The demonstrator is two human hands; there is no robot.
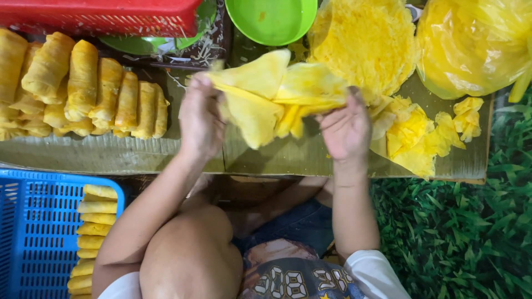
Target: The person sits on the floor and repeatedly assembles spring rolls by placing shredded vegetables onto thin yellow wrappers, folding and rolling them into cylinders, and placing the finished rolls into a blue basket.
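Green leaf-patterned floor covering [460, 232] at 4 o'clock; blue basket [39, 232] at 8 o'clock holding yellow rolls. Low desk [111, 155], leaf-lined, at centre. Left hand [200, 119] and right hand [346, 130]: fingers of each closed on an edge of one thin yellow wrapper sheet [271, 94], held up between them above the desk. Row of finished rolls [83, 88] at 10 o'clock; torn wrapper scraps [421, 138] at 3 o'clock. Wrapper stack [366, 41], green bowl [271, 19], red basket [105, 16] at 12 o'clock.

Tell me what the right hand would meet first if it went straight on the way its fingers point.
The right hand already grips the folded yellow wrapper; beyond it, probably the stack of lacy yellow sheets, though depth is unclear.
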